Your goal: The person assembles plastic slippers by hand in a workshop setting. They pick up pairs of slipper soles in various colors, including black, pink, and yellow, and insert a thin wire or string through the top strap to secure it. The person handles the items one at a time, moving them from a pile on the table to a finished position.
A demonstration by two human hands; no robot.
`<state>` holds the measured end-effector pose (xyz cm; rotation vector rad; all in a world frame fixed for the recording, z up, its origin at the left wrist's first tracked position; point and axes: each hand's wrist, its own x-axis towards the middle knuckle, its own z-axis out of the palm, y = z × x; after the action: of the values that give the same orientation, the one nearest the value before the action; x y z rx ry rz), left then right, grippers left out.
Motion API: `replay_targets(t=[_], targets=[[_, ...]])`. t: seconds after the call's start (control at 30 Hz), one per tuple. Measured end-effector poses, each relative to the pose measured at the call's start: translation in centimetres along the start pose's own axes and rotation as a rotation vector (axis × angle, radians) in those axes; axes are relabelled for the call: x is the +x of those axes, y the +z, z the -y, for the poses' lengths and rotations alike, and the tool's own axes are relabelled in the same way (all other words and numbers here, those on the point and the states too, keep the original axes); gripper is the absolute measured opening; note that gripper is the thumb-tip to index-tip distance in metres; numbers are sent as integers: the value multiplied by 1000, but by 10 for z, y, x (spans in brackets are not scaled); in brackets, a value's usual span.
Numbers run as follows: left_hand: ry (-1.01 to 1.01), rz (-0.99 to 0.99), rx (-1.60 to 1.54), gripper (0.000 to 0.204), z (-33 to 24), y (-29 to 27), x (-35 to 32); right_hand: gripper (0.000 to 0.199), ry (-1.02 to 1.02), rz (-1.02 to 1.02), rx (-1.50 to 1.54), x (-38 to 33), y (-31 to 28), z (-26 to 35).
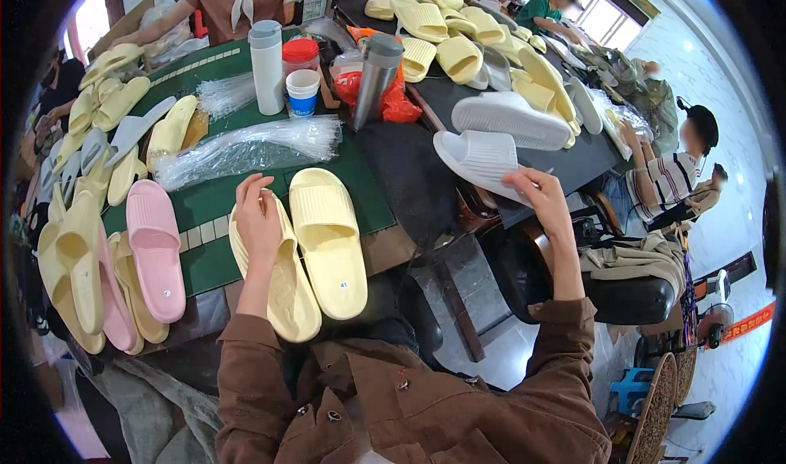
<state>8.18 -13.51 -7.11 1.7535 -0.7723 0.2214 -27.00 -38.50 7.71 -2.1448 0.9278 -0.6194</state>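
A pair of pale yellow slippers lies at the table's near edge, a left one and a right one. My left hand is over the left slipper's strap, fingers bent and close together. Whatever those fingers may hold is too small to make out. Out to the right, my right hand pinches the heel end of a light grey slipper on the dark table. Another light grey slipper lies sole outward just behind it.
Pink and yellow slippers crowd the left edge. Behind my pair are a bundle of clear plastic strips, a white bottle, paper cups and a steel tumbler. More yellow slippers are heaped on the dark table. Co-workers sit around.
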Motion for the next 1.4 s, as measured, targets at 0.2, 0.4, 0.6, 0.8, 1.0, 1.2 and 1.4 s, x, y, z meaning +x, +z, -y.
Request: replay_targets(t=[0.2,0.4,0.6,0.8,1.0,1.2,1.4], targets=[[-21,16,-19,21,-3,0,0,25,-146,-124,-126,5,21,-20],[-20,8,-24,21,-5,0,0,27,-123,-189,-211,13,15,-32],[-8,6,-5,21,-2,-1,0,34,-8,-208,-176,-1,-1,-27],[-18,13,1,20,-6,-2,0,36,-54,-342,-264,-9,1,-24],[-19,16,-8,19,-5,-1,0,28,-184,-516,-153,3,3,-36],[-48,29,-8,19,-9,-2,-1,24,-297,-724,-122,12,-13,-24],[-29,17,-13,20,-3,-1,0,29,-313,-792,52,22,-24,-11]])
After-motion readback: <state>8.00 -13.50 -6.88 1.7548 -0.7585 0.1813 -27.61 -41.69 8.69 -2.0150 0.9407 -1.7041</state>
